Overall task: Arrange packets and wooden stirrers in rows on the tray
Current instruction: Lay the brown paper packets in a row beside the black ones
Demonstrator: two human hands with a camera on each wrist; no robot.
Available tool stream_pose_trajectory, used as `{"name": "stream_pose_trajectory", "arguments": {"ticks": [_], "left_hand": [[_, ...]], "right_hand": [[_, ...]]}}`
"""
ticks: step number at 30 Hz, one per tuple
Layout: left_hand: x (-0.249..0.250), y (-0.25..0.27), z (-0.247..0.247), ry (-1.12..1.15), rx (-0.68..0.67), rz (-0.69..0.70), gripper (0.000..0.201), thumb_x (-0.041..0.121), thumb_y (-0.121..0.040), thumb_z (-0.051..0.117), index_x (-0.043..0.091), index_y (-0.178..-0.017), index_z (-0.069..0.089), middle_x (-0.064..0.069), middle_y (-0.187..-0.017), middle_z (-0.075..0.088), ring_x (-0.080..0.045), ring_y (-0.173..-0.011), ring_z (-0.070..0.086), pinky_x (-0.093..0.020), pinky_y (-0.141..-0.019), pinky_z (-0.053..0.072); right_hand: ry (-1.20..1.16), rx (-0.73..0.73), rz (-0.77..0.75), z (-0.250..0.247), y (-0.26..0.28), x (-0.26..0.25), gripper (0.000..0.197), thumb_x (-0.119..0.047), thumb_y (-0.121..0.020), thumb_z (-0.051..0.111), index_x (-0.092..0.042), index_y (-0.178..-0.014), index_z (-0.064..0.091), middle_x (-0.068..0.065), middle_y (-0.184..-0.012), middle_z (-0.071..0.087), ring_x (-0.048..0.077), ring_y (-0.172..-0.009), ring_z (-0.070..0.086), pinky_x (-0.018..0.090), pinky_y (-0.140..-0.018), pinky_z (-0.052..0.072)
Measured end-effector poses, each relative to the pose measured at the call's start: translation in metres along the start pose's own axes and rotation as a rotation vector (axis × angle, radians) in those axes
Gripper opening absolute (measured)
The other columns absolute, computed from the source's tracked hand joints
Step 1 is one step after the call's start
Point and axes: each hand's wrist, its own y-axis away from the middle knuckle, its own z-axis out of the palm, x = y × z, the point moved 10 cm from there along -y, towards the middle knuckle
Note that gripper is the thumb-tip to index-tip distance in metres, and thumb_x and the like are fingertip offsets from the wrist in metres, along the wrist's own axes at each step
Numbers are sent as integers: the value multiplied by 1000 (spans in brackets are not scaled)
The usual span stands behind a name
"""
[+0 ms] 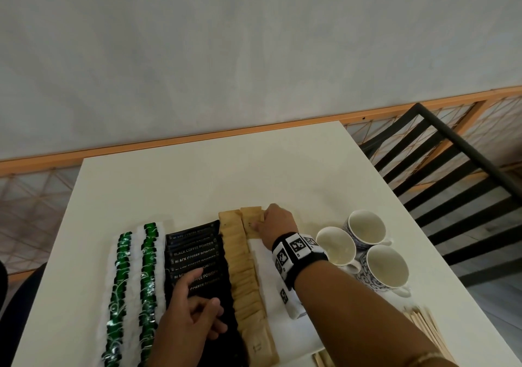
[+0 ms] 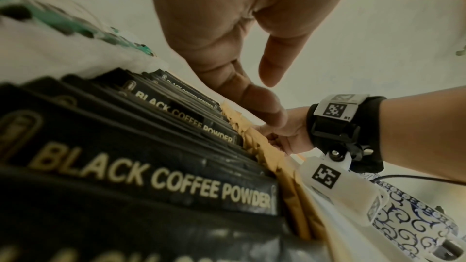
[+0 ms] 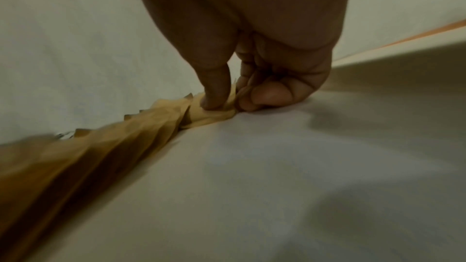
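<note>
Wide white counter (image 1: 197, 174), bare from the brown sachet row (image 1: 245, 276) to its far edge. Left of that row, black coffee powder sachets (image 1: 195, 253) under left hand (image 1: 192, 310), fingers (image 1: 195, 275) loosely apart. At the row's far end, right hand (image 1: 278, 224), fingers pinching one brown sachet (image 1: 251, 221).

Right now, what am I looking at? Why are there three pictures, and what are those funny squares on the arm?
There is no machine here, just a person's left hand and right hand. The wide picture comes from a camera on the person's head. The other two come from small cameras strapped to each wrist, looking along the hand. The black band with the squares holds one of them.

On the white table lie rows of green-and-white packets, black coffee packets and brown packets, plus three cups and wooden sticks.

The right hand pinches the end brown packet. The left hand lies loosely over the black ones, holding nothing.
</note>
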Motion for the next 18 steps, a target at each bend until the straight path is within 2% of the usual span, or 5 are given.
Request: {"name": "stream_pose_trajectory", "arguments": {"ticks": [4, 10, 14, 16, 18], "left_hand": [[-2, 0, 1, 4, -5, -17, 55, 7, -92, 58, 32, -135, 35, -8, -77, 73, -26, -64, 70, -40, -63, 56], [-2, 1, 0, 7, 1, -26, 53, 8, -92, 59, 34, -132, 37, -7, -77, 73, -27, -64, 71, -41, -64, 56], [1, 3, -2, 0, 10, -14, 51, 9, -92, 59, 35, -130, 37, -7, -77, 73, -26, -64, 70, -39, -63, 55], [2, 4, -3, -16, 18, -8, 49, 9, -92, 59, 36, -127, 38, -8, -77, 73, -26, -64, 70, -38, -61, 55], [4, 8, -1, -38, 5, -2, 43, 10, -92, 59, 36, -122, 43, -6, -78, 72, -25, -65, 70, -36, -61, 54]], "right_hand": [[121, 21, -48, -1, 0, -5, 42, -44, -89, 63, -8, -109, 55, 8, -108, 61, 23, -101, 59, 32, -85, 52], [239, 37, -126, -3, 5, -16, 40, -46, -96, 51, -9, -110, 55, 6, -105, 61, 22, -102, 58, 35, -90, 51], [264, -19, -122, 0, 10, -16, 37, -40, -97, 49, -13, -121, 57, 10, -117, 58, 26, -110, 56, 36, -94, 48], [231, -10, -104, -3, 16, -12, 37, -37, -95, 55, -10, -119, 57, 11, -121, 57, 26, -109, 57, 29, -93, 47], [242, 2, -146, -8, 28, -12, 35, -31, -97, 53, -8, -124, 53, 8, -130, 50, 21, -116, 51, 21, -91, 38]]}}
